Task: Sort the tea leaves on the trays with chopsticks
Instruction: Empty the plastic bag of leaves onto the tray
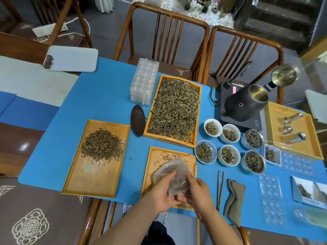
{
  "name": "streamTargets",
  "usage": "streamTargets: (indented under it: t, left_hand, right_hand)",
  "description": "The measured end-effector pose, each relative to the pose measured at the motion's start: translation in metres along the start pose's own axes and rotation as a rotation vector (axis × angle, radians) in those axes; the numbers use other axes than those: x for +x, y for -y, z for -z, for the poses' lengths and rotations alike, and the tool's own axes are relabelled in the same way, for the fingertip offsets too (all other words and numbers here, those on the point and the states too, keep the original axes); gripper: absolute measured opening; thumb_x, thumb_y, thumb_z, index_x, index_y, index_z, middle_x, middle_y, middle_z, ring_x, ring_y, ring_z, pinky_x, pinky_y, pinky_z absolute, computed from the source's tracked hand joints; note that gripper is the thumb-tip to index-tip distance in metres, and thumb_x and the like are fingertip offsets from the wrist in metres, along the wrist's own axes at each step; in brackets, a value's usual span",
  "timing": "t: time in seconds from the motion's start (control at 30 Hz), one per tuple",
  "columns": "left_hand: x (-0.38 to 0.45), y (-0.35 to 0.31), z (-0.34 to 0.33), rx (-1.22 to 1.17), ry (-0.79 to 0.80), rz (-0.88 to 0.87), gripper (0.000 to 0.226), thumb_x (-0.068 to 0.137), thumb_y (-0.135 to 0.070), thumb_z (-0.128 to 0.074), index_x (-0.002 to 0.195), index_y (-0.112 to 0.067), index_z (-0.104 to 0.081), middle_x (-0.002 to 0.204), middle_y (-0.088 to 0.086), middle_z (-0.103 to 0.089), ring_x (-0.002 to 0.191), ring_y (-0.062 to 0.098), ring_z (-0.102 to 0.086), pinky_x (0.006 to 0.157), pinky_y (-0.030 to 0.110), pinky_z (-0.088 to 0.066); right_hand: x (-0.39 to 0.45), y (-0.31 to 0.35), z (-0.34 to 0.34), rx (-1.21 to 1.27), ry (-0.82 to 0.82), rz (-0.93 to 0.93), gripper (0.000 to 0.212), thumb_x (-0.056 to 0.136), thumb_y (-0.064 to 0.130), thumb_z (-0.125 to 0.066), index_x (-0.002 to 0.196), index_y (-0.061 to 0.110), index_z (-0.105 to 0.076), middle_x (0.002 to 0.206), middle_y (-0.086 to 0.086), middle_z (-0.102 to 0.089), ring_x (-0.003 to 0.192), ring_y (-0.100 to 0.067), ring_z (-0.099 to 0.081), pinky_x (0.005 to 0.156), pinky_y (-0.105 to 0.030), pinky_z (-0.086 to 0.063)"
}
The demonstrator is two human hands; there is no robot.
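Three wooden trays lie on a blue mat. The far tray [197, 110] is full of tea leaves [174, 108]. The left tray [99, 181] carries a smaller heap of leaves [102, 145]. The near tray [150, 167] has only a few scattered leaves [168, 156]. Over that near tray my left hand [161, 193] and my right hand [199, 193] both grip a thin clear plastic glove or bag [174, 171]. Dark chopsticks [220, 190] lie untouched on the mat to the right of my hands.
Several small bowls of tea leaves [228, 154] stand right of the trays. A folded grey cloth [234, 197], clear plastic moulds [144, 82], a dark scoop [138, 120], a black kettle [246, 102] on its base and a yellow tray [272, 124] with metal tools surround them. Two chairs stand behind.
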State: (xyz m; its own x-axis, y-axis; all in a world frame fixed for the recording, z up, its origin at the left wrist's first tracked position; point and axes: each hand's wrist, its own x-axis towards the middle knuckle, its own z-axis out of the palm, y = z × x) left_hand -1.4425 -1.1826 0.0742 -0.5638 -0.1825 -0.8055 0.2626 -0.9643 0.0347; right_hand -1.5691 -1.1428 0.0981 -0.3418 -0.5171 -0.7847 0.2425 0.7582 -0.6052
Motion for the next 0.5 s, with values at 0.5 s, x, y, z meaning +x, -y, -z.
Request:
streamTargets:
  t: [0.5]
  left_hand:
    - [-0.01, -0.027, 0.004, -0.013, -0.002, 0.143, 0.093, 0.078, -0.075, -0.063, 0.129, 0.003, -0.06, 0.117, 0.034, -0.069, 0.1, 0.047, -0.072, 0.089, 0.051, -0.06]
  right_hand:
    - [0.001, 0.036, -0.003, -0.325, -0.057, 0.246, 0.026, 0.089, 0.029, -0.059, 0.087, 0.004, -0.053, 0.057, -0.013, -0.067, 0.048, -0.039, -0.065, 0.04, -0.032, -0.045]
